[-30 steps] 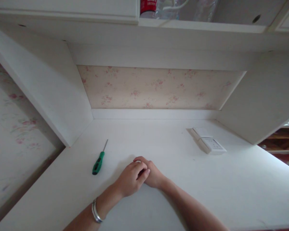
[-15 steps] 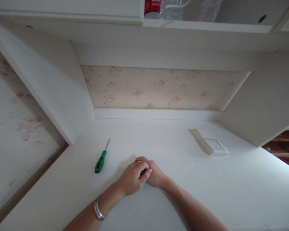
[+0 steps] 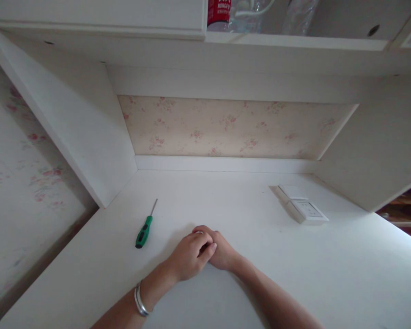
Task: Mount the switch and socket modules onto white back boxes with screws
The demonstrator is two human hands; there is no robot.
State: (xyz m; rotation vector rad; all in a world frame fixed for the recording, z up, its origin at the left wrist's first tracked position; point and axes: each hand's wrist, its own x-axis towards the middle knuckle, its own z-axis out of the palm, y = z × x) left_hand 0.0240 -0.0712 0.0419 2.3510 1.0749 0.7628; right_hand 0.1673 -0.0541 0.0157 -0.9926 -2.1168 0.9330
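Observation:
My left hand, with silver bangles at its wrist, rests on the white desktop. Its fingers fold over my right hand, so the two hands are clasped. The right hand lies closed, its curled fingers mostly covered by the left, and no object shows in either. To the left of the hands, apart from them, lies a screwdriver with a green and black handle, its metal shaft pointing away from me. Further back on the right are a white wall socket and a flat white piece touching it.
A white side panel bounds the desktop on the left, another panel on the right. Overhead runs a cabinet shelf with a red-labelled bottle and clear plastic items. Floral wallpaper covers the back.
The whole view has shifted slightly, so everything sits a little lower. My clasped hands, the screwdriver and the socket keep their places on the desktop.

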